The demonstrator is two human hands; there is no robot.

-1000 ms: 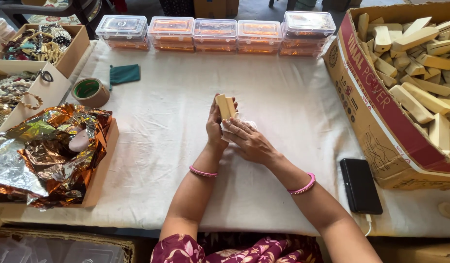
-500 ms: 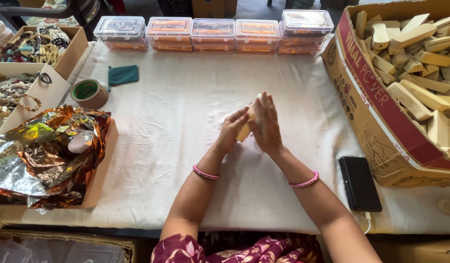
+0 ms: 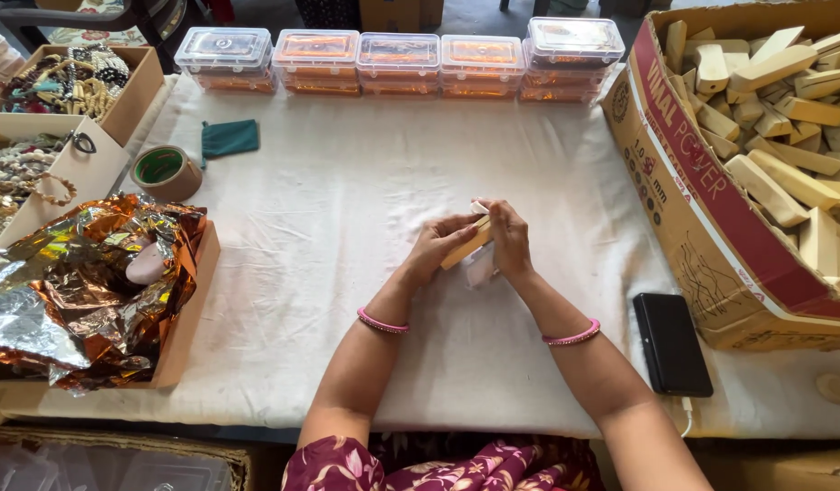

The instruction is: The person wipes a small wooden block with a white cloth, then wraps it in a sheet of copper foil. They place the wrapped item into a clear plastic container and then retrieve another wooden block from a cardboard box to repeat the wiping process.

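I'm seeing both forearms reaching forward from the near edge over the white-cloth-covered counter (image 3: 347, 273), wrists angling inward, a pink bangle on each. Left hand (image 3: 435, 247) is pinching the lower end of the pale rectangular wooden block (image 3: 465, 245), fingers curling under it; right hand (image 3: 509, 241) is closing its grip on the upper end, also pressing a small white wipe (image 3: 480, 266) beneath. Block is tilting just above the counter centre. Risk, I'm judging: fingertip holds are shallow, so the block could be slipping out and knocking the black flat phone (image 3: 672, 344) or falling.
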